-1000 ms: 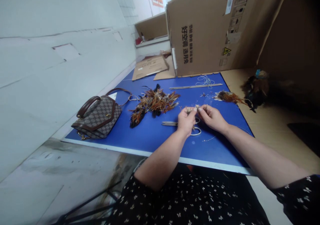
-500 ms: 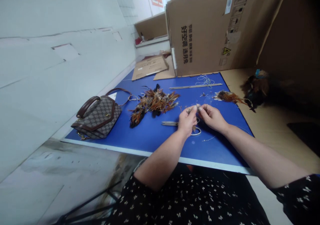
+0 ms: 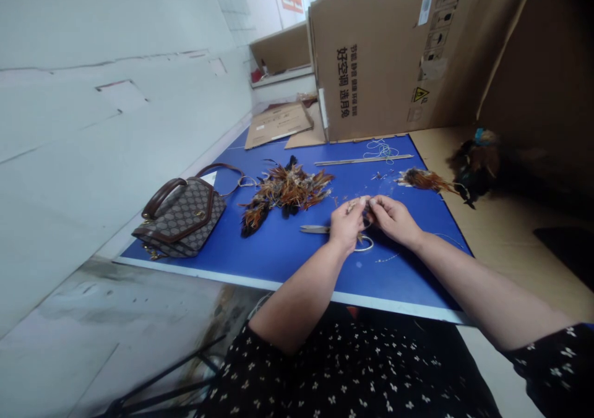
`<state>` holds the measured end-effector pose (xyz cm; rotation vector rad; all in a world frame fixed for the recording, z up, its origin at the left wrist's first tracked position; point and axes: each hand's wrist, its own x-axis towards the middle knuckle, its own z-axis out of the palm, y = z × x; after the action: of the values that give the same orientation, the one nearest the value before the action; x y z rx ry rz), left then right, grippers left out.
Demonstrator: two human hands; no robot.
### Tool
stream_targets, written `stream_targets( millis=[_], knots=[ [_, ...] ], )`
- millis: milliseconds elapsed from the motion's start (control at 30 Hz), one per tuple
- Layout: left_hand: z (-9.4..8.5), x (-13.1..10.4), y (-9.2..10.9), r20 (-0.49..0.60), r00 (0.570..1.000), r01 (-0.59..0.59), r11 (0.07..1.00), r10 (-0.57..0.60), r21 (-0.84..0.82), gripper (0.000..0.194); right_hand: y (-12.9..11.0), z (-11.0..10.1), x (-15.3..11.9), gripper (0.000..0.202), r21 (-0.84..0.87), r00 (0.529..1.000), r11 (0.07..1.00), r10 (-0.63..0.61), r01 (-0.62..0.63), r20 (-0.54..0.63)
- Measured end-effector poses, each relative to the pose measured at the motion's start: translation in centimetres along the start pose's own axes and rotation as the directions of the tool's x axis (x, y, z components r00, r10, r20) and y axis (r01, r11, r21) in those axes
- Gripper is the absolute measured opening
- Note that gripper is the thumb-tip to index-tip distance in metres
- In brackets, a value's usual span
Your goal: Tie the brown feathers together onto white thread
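Blue tabletop [image 3: 278,251] under me, big box [image 3: 380,65] beyond my grip. L hand [image 3: 344,227] & R hand [image 3: 395,221] both pinched shut on a small wispy bit [image 3: 368,203], too blurred to ID. It's tiny, so a slack pinch could drop it. Scissors [image 3: 315,229] sit by/under L hand, so a low wrist might snag 'em. Feather pile [image 3: 290,186], left of grip, looks loose; a draft could scatter it.
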<state>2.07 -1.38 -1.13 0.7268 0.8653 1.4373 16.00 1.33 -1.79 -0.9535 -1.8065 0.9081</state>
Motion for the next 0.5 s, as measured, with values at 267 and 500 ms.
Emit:
stream_targets(
  millis=[267, 500],
  knots=[
    [0.1, 0.1, -0.1, -0.053, 0.999, -0.011, 1.000, 0.010, -0.016, 0.055, 0.7, 0.0, 0.2, 0.045, 0.014, 1.000, 1.000, 0.015, -0.015, -0.026],
    [0.1, 0.0, 0.2, -0.022, 1.000, 0.000, 1.000, -0.001, -0.019, 0.057, -0.3, 0.0, 0.0, 0.050, 0.033, 0.998, 0.999, -0.010, 0.007, 0.065]
  ],
)
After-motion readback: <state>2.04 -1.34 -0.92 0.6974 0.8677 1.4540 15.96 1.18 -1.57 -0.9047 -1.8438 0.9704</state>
